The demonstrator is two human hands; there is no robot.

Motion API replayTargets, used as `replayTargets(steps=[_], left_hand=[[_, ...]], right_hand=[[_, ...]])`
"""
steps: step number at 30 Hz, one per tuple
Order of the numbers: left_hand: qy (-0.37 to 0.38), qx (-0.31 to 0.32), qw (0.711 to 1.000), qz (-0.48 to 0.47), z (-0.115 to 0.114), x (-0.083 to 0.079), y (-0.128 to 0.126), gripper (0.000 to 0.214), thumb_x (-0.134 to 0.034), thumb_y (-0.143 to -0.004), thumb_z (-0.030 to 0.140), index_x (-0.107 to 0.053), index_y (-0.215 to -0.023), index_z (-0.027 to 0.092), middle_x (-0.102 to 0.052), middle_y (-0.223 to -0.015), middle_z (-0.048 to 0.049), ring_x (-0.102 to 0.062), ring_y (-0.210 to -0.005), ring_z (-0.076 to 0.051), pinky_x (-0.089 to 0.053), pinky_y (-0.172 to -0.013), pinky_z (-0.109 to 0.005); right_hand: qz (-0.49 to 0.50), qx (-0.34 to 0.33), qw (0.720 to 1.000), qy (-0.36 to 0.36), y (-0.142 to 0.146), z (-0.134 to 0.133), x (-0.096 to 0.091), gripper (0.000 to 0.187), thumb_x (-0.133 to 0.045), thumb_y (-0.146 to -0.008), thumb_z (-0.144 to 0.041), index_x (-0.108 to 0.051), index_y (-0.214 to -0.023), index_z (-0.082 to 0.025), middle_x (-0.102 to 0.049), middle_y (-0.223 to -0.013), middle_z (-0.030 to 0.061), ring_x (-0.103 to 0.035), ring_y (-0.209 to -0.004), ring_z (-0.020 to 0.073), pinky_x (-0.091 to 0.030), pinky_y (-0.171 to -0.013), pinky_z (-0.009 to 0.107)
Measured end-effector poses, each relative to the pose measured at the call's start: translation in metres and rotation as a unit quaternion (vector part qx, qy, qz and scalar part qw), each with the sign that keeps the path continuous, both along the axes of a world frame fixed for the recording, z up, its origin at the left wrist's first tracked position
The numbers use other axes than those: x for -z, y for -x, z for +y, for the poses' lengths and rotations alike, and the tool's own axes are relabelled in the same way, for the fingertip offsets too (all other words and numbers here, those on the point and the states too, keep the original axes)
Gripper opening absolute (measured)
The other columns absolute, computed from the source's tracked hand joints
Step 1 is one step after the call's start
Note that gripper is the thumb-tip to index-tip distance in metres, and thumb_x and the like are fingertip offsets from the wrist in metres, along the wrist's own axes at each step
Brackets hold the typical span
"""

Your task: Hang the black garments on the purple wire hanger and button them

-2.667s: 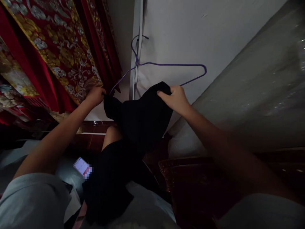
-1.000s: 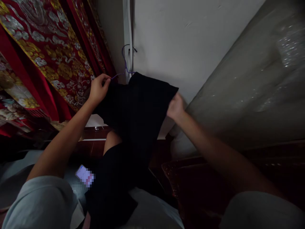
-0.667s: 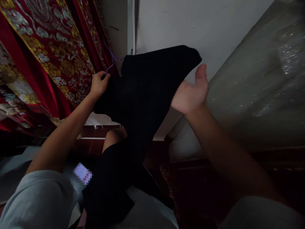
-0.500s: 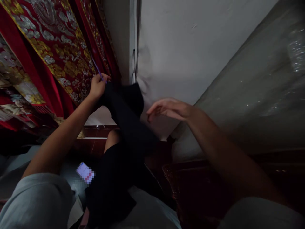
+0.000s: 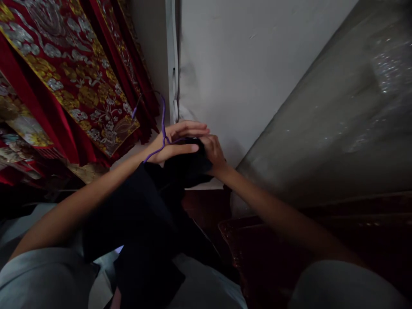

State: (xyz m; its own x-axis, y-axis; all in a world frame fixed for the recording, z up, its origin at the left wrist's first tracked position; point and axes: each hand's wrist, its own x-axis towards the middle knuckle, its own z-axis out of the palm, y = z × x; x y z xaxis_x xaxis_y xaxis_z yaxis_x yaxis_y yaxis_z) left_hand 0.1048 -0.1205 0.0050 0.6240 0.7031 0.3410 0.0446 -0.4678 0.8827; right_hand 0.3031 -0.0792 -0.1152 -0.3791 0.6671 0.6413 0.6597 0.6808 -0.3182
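Note:
A thin purple clothes hanger (image 5: 163,118) rises with its hook upward across my left hand (image 5: 174,139). That hand has its thumb on one side and its long fingers on the other, the hanger's neck between them. A black garment (image 5: 189,161) bunches up under the thumb and hangs down over my forearm. My right hand (image 5: 214,150) meets the left one, its fingers curled onto the garment's upper edge. The garment's exact kind is hidden by folds and darkness. More black cloth (image 5: 148,270) lies over my lap.
Red cloth hangings (image 5: 93,94) with gold and silver embroidery fill the left side. A white panel (image 5: 231,73) stands ahead, beside a plastic-covered surface (image 5: 322,133) on the right. Dark carved wooden furniture (image 5: 238,253) is at the lower right. A phone's edge (image 5: 119,249) peeks out below the cloth.
My left hand has moved right and slightly down with the hanger. My right hand has closed in and taken the garment. The cloth has swung left, covering most of the phone.

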Motion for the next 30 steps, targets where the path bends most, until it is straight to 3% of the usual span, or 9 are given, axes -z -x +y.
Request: replayTargets(steps=[2,7,10,12,17,22,25,27,30], left_hand=[[-0.001,-0.04,0.999,0.022,0.015,-0.007,0.029,0.041,-0.082,-0.079,0.034,-0.07,-0.116,0.02,-0.072,-0.13,-0.0098,-0.065,-0.128,-0.029,-0.052,-0.111,-0.047],[-0.052,-0.298,0.95,-0.075,0.022,-0.037,0.104,0.018,-0.058,-0.095,0.024,-0.07,-0.109,0.027,-0.073,-0.128,0.0016,-0.066,-0.123,-0.023,-0.053,-0.108,-0.045],[-0.196,-0.377,0.905,-0.032,0.0,-0.044,0.109,0.017,-0.054,-0.097,0.023,-0.07,-0.099,0.025,-0.076,-0.113,0.0018,-0.067,-0.111,-0.023,-0.054,-0.1,-0.04],[-0.266,-0.361,0.892,0.06,-0.014,-0.036,0.095,0.019,-0.054,-0.097,0.024,-0.071,-0.104,0.024,-0.075,-0.101,-0.0012,-0.068,-0.097,-0.022,-0.055,-0.09,-0.037],[-0.274,-0.166,0.849,0.421,-0.022,0.019,0.049,0.07,-0.053,-0.094,0.022,-0.034,-0.161,0.034,-0.075,-0.095,-0.0026,-0.072,-0.081,-0.022,-0.055,-0.077,-0.033],[-0.195,-0.24,0.794,0.524,-0.007,0.087,0.02,0.072,-0.047,-0.101,0.031,-0.017,-0.167,0.027,-0.078,-0.103,-0.012,-0.076,-0.092,-0.032,-0.056,-0.08,-0.041],[-0.133,-0.255,0.823,0.49,-0.01,0.121,0.009,0.055,-0.044,-0.103,0.042,-0.047,-0.154,0.022,-0.077,-0.106,-0.0164,-0.076,-0.095,-0.034,-0.055,-0.078,-0.042],[-0.107,-0.233,0.861,0.439,-0.017,0.141,0.001,0.039,-0.045,-0.103,0.044,-0.07,-0.124,0.023,-0.078,-0.099,-0.0139,-0.075,-0.089,-0.032,-0.054,-0.075,-0.04],[-0.083,-0.232,0.92,0.305,-0.032,0.164,-0.011,0.033,-0.055,-0.099,0.049,-0.073,-0.09,0.023,-0.076,-0.085,-0.008,-0.072,-0.08,-0.025,-0.052,-0.074,-0.036]], right_hand=[[0.012,0.053,0.998,-0.026,-0.018,0.0,-0.001,0.078,-0.063,-0.081,-0.039,-0.04,-0.154,-0.025,-0.056,-0.137,0.0164,-0.052,-0.13,0.0418,-0.04,-0.113,0.065],[0.067,0.193,0.978,-0.038,-0.056,0.017,-0.018,0.09,-0.07,-0.071,-0.031,-0.04,-0.154,-0.015,-0.053,-0.134,0.0211,-0.049,-0.128,0.0444,-0.04,-0.108,0.063],[0.095,0.236,0.967,-0.026,-0.062,0.033,-0.035,0.086,-0.07,-0.074,-0.034,-0.041,-0.153,-0.015,-0.051,-0.136,0.0215,-0.046,-0.128,0.0444,-0.038,-0.109,0.062],[0.092,0.221,0.971,-0.02,-0.058,0.04,-0.05,0.083,-0.068,-0.081,-0.038,-0.037,-0.155,-0.018,-0.051,-0.138,0.0208,-0.043,-0.13,0.0437,-0.035,-0.112,0.061],[0.047,0.154,0.987,-0.001,-0.036,0.025,-0.078,0.08,-0.068,-0.087,-0.04,-0.035,-0.158,-0.02,-0.049,-0.141,0.0185,-0.04,-0.132,0.043,-0.031,-0.115,0.06],[0.02,0.146,0.989,-0.005,-0.038,0.002,-0.073,0.08,-0.072,-0.081,-0.033,-0.042,-0.154,-0.022,-0.051,-0.141,0.0174,-0.043,-0.134,0.0446,-0.034,-0.114,0.062],[0.012,0.172,0.985,-0.015,-0.045,-0.006,-0.063,0.087,-0.076,-0.073,-0.028,-0.045,-0.153,-0.02,-0.052,-0.142,0.018,-0.042,-0.136,0.0464,-0.033,-0.114,0.065],[0.02,0.177,0.984,-0.021,-0.043,-0.016,-0.055,0.087,-0.077,-0.072,-0.028,-0.045,-0.153,-0.023,-0.048,-0.149,0.0165,-0.035,-0.143,0.0479,-0.03,-0.116,0.068],[0.093,0.125,0.988,-0.021,-0.022,-0.046,-0.03,0.07,-0.07,-0.082,-0.032,-0.05,-0.148,-0.027,-0.045,-0.155,0.0132,-0.031,-0.15,0.0424,-0.029,-0.119,0.066]])
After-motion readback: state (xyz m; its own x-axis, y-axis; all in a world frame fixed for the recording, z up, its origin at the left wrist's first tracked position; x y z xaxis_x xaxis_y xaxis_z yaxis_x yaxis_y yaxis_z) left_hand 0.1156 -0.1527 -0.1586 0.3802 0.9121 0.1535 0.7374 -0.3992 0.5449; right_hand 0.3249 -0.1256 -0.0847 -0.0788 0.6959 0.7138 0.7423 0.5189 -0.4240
